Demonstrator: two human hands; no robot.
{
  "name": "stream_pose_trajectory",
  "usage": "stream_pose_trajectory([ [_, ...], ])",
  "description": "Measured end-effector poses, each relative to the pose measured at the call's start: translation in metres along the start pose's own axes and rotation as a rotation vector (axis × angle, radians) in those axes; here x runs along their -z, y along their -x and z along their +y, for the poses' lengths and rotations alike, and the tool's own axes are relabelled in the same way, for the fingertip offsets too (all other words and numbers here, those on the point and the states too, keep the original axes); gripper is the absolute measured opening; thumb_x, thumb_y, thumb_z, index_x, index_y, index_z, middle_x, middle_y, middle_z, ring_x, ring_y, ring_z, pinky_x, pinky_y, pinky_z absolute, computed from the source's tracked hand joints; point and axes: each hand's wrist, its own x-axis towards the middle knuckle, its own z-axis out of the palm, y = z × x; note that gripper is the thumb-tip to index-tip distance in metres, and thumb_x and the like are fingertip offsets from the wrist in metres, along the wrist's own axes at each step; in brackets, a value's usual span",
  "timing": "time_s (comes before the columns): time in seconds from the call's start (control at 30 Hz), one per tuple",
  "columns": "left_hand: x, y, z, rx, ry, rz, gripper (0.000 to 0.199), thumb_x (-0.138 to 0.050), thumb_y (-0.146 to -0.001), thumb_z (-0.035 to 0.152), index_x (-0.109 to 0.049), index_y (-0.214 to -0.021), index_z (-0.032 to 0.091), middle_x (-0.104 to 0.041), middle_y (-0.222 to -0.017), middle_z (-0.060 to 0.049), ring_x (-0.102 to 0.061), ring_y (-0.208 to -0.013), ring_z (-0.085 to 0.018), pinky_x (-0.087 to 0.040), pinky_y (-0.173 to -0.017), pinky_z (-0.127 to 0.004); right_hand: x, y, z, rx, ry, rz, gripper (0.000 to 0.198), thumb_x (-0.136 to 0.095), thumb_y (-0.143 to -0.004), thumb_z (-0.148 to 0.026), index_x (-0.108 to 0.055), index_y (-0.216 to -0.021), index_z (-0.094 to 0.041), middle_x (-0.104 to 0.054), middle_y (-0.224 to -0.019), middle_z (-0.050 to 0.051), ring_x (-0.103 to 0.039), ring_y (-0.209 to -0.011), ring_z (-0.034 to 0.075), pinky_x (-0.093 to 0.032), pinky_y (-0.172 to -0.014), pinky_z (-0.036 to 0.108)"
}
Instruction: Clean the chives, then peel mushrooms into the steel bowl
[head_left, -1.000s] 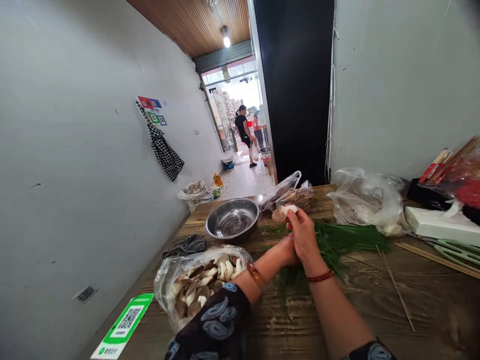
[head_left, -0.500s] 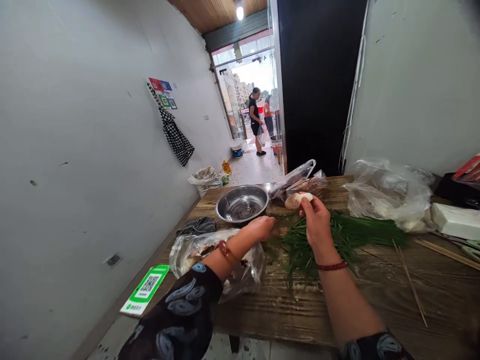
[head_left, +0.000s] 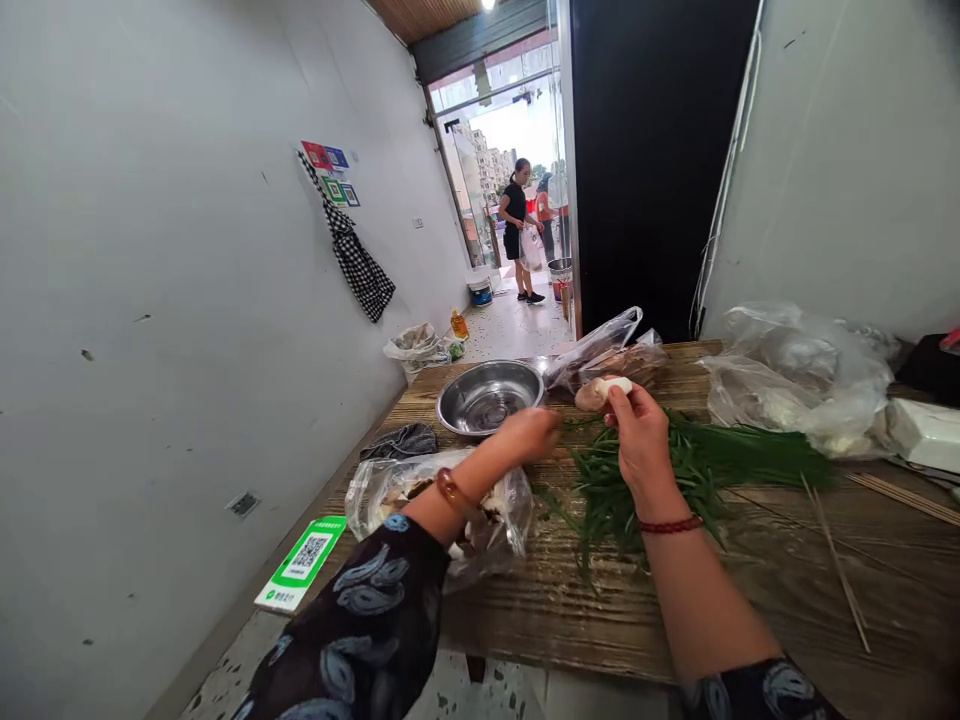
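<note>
My right hand (head_left: 643,445) pinches a mushroom (head_left: 598,394) with a pale brown cap and white stem, held up over a pile of green chives (head_left: 619,490). To its left, my left hand (head_left: 529,434) is closed, its fingertips blurred and partly hidden. I cannot make out what, if anything, is in it. It hovers just in front of the steel basin (head_left: 452,418). Under my left forearm lies an open clear plastic bag (head_left: 517,525) holding several mushroom pieces. The forearm hides part of that bag.
On the wooden table (head_left: 555,630) are a dark cloth (head_left: 405,442), a payment-code sign (head_left: 304,562), thin skewers (head_left: 836,560) and a white box (head_left: 926,432). Plastic bags (head_left: 795,375) lie at the right, with another bag (head_left: 600,350) behind the basin. A person (head_left: 516,225) stands in the doorway.
The view has shifted slightly. My right hand still grips the mushroom, and my left hand stays closed by the basin. The person in the doorway has turned and changed stance.
</note>
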Motion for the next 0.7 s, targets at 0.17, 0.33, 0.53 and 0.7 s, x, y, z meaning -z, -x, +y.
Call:
stream_pose_trajectory([
  [0.17,0.013,0.007,-0.056,0.195,-0.173,0.042,0.033,-0.048,-0.088,0.035,-0.064,-0.102,0.012,-0.064,-0.109,-0.019,-0.059,-0.104,-0.03,-0.045,-0.088,-0.041,-0.002,0.001,-0.004,-0.014,-0.023,-0.022,0.034,-0.069,-0.072,-0.047,-0.068,-0.093,-0.02,-0.066,-0.079,0.0,-0.051,-0.063,0.012,-0.036,-0.052,0.024],
  [0.33,-0.001,0.011,-0.055,0.159,-0.207,-0.056,0.024,-0.05,-0.087,0.032,-0.066,-0.093,0.016,-0.069,-0.1,-0.01,-0.063,-0.095,-0.022,-0.047,-0.084,-0.031,-0.003,0.004,-0.005,-0.015,0.002,-0.054,0.035,-0.068,-0.073,-0.046,-0.068,-0.096,-0.019,-0.067,-0.083,0.001,-0.053,-0.067,0.012,-0.038,-0.054,0.024],
  [0.53,-0.015,0.005,-0.008,0.034,-0.207,-0.052,0.024,-0.045,-0.087,0.023,-0.064,-0.099,0.013,-0.068,-0.103,-0.014,-0.065,-0.092,-0.025,-0.05,-0.081,-0.036,-0.005,0.004,-0.005,-0.021,-0.002,-0.102,0.04,-0.071,-0.07,-0.039,-0.067,-0.106,-0.022,-0.068,-0.089,0.001,-0.055,-0.071,0.013,-0.042,-0.058,0.025],
  [0.7,-0.02,0.011,0.032,-0.134,-0.166,-0.069,0.023,-0.047,-0.088,0.029,-0.063,-0.098,0.015,-0.067,-0.102,-0.011,-0.065,-0.093,-0.025,-0.051,-0.083,-0.036,-0.005,0.003,-0.004,-0.017,-0.004,-0.113,0.037,-0.072,-0.069,-0.037,-0.065,-0.101,-0.02,-0.068,-0.09,0.002,-0.057,-0.075,0.014,-0.046,-0.064,0.026],
])
